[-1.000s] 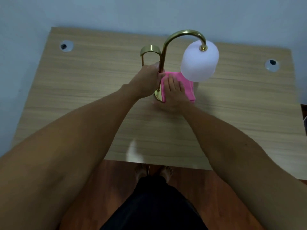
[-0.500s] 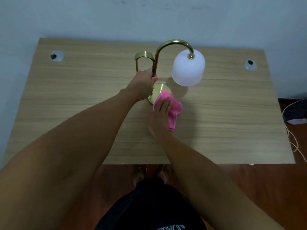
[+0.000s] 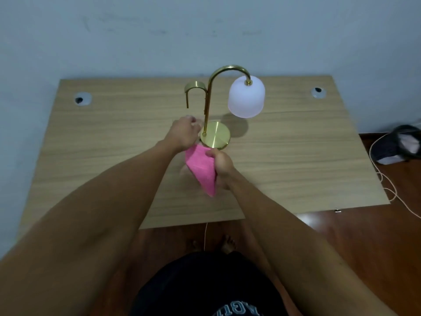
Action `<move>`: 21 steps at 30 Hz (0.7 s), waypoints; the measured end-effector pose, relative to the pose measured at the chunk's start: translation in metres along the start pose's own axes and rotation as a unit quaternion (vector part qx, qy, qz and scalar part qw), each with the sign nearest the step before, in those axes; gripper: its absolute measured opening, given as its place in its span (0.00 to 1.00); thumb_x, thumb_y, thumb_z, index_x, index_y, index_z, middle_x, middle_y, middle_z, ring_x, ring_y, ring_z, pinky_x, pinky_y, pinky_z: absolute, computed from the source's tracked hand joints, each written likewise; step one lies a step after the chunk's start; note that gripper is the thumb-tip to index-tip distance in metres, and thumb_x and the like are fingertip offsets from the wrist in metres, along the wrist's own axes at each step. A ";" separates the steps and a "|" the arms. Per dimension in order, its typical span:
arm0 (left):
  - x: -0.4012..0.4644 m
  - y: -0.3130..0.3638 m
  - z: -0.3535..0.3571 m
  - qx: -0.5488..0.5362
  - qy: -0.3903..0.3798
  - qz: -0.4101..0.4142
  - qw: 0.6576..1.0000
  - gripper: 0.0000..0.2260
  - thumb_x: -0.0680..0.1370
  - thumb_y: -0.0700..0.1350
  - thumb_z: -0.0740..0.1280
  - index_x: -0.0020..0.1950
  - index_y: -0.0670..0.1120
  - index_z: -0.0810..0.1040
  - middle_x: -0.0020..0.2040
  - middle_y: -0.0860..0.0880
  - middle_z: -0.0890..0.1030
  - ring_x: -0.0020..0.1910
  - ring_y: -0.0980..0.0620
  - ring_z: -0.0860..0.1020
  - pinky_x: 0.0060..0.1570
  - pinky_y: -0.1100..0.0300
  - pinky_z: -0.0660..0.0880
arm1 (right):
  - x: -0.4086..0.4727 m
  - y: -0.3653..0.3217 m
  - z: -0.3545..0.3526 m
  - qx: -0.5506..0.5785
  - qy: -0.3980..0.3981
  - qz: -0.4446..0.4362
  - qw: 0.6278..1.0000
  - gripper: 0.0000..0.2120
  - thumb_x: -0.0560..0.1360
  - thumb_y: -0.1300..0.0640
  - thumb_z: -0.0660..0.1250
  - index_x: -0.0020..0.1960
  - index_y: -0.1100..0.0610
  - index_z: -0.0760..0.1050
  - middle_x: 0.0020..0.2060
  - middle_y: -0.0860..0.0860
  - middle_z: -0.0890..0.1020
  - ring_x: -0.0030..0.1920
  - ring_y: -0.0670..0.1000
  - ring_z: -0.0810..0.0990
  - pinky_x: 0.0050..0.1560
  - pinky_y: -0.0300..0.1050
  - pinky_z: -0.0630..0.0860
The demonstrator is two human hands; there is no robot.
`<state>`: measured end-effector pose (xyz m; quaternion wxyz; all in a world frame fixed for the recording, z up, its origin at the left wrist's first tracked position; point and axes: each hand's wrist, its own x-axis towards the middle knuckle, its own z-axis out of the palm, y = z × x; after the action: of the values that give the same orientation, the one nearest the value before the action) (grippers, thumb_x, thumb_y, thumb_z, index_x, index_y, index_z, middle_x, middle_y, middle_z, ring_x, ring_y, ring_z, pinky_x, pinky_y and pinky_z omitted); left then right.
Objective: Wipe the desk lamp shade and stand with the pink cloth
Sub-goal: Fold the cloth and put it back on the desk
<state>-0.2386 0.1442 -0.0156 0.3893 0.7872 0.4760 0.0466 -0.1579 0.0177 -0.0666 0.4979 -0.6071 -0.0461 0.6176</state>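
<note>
Pink cloth [image 3: 201, 168] (right hand [image 3: 222, 166]) pointing down-right

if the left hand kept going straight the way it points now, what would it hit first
Most likely the lamp's gold stem. The left hand points away from the person and slightly right, its fingers close beside the stem just above the round base. Depth is unclear, so it might instead slip past on the left.

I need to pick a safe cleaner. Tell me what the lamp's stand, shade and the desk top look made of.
Stand: looks like polished brass-toned metal, with bright mirror-like glints on its curved neck and round base; it may be plating.
Shade: frosted white, evenly matte and softly translucent, so glass or plastic; the view cannot settle which.
Desk: light wood-grain surface, flat and uniform, likely laminate rather than solid wood.
</note>
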 end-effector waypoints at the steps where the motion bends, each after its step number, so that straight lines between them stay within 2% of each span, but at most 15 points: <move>1: -0.005 -0.008 0.000 -0.019 0.004 -0.007 1.000 0.19 0.85 0.50 0.59 0.70 0.39 0.76 0.63 0.41 0.82 0.60 0.44 0.80 0.61 0.51 0.76 | -0.005 -0.002 -0.005 0.038 -0.023 0.027 0.999 0.20 0.82 0.56 0.61 0.71 0.64 0.72 0.60 0.65 0.80 0.59 0.65 0.82 0.70 0.61 0.76; 3: -0.016 -0.023 0.001 -0.091 -0.001 -0.049 0.995 0.19 0.84 0.52 0.60 0.66 0.40 0.79 0.59 0.44 0.83 0.57 0.46 0.80 0.59 0.51 0.74 | -0.012 -0.008 -0.017 0.084 -0.093 0.067 0.990 0.18 0.81 0.56 0.61 0.68 0.63 0.73 0.57 0.63 0.81 0.56 0.61 0.82 0.70 0.59 0.76; 5: -0.027 -0.034 0.001 -0.199 -0.038 -0.111 0.973 0.19 0.82 0.55 0.61 0.62 0.42 0.80 0.57 0.45 0.83 0.57 0.46 0.79 0.60 0.47 0.73 | -0.020 -0.013 -0.025 0.102 -0.148 0.072 0.981 0.16 0.80 0.55 0.61 0.65 0.61 0.73 0.51 0.60 0.81 0.52 0.58 0.82 0.62 0.55 0.78; 7: -0.040 -0.039 0.002 -0.299 -0.108 -0.144 0.937 0.14 0.77 0.55 0.61 0.50 0.47 0.80 0.45 0.49 0.80 0.46 0.49 0.76 0.50 0.52 0.71 | -0.026 -0.023 -0.032 0.104 -0.184 0.075 0.975 0.17 0.79 0.56 0.62 0.65 0.62 0.72 0.49 0.60 0.82 0.51 0.58 0.83 0.59 0.55 0.81; 8: -0.043 -0.039 0.002 -0.344 -0.146 -0.147 0.916 0.11 0.75 0.54 0.61 0.43 0.50 0.79 0.37 0.51 0.75 0.39 0.50 0.71 0.43 0.54 0.69 | -0.028 -0.027 -0.037 0.111 -0.196 0.073 0.972 0.18 0.77 0.57 0.63 0.65 0.63 0.72 0.50 0.60 0.82 0.51 0.58 0.83 0.60 0.56 0.80; 10: -0.049 -0.036 0.006 -0.410 -0.191 -0.146 0.880 0.07 0.73 0.51 0.62 0.41 0.50 0.77 0.33 0.53 0.66 0.33 0.51 0.64 0.36 0.57 0.65 | -0.032 -0.038 -0.048 0.109 -0.214 0.066 0.969 0.22 0.75 0.58 0.65 0.67 0.63 0.70 0.52 0.61 0.80 0.53 0.59 0.82 0.65 0.56 0.77; 11: -0.051 -0.033 0.009 -0.419 -0.192 -0.143 0.876 0.06 0.74 0.50 0.63 0.44 0.49 0.77 0.33 0.53 0.68 0.33 0.52 0.66 0.36 0.58 0.66 | -0.035 -0.045 -0.054 0.098 -0.216 0.064 0.969 0.24 0.74 0.57 0.65 0.68 0.62 0.69 0.52 0.60 0.79 0.53 0.58 0.82 0.64 0.55 0.76; 12: -0.051 -0.030 0.012 -0.421 -0.187 -0.138 0.877 0.08 0.75 0.50 0.65 0.47 0.47 0.78 0.35 0.52 0.73 0.35 0.52 0.72 0.38 0.59 0.70 | -0.036 -0.050 -0.059 0.090 -0.213 0.062 0.971 0.24 0.74 0.57 0.65 0.68 0.62 0.68 0.51 0.60 0.79 0.51 0.58 0.82 0.62 0.54 0.77; 14: -0.048 -0.021 0.021 -0.432 -0.180 -0.133 0.874 0.13 0.77 0.48 0.69 0.57 0.42 0.81 0.45 0.48 0.85 0.43 0.51 0.83 0.40 0.59 0.78 | -0.038 -0.060 -0.071 0.073 -0.200 0.067 0.975 0.21 0.75 0.56 0.64 0.65 0.62 0.69 0.48 0.58 0.80 0.49 0.57 0.83 0.56 0.52 0.80; 15: -0.046 -0.014 0.026 -0.440 -0.177 -0.136 0.870 0.15 0.78 0.47 0.70 0.61 0.40 0.81 0.51 0.46 0.86 0.47 0.50 0.86 0.41 0.58 0.81 | -0.039 -0.064 -0.078 0.069 -0.196 0.070 0.976 0.17 0.76 0.56 0.63 0.63 0.62 0.71 0.47 0.58 0.81 0.48 0.57 0.83 0.54 0.52 0.82; 18: -0.039 0.007 0.041 -0.447 -0.148 -0.135 0.872 0.13 0.81 0.44 0.68 0.64 0.41 0.81 0.57 0.41 0.86 0.50 0.46 0.86 0.44 0.54 0.83 | -0.043 -0.077 -0.105 0.055 -0.176 0.062 0.981 0.13 0.78 0.61 0.59 0.61 0.63 0.72 0.49 0.60 0.82 0.51 0.59 0.84 0.54 0.53 0.84; 21: -0.032 0.029 0.060 -0.437 -0.128 -0.134 0.880 0.11 0.84 0.46 0.65 0.62 0.45 0.82 0.57 0.42 0.85 0.49 0.46 0.85 0.43 0.51 0.84 | -0.044 -0.088 -0.137 0.012 -0.141 0.067 0.988 0.12 0.80 0.65 0.56 0.60 0.63 0.72 0.49 0.60 0.84 0.49 0.59 0.85 0.55 0.54 0.84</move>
<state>-0.2087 0.0774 -0.0284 0.7536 0.4652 0.4542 0.0965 -0.0094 -0.0429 -0.0126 0.4507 -0.5100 -0.0677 0.7295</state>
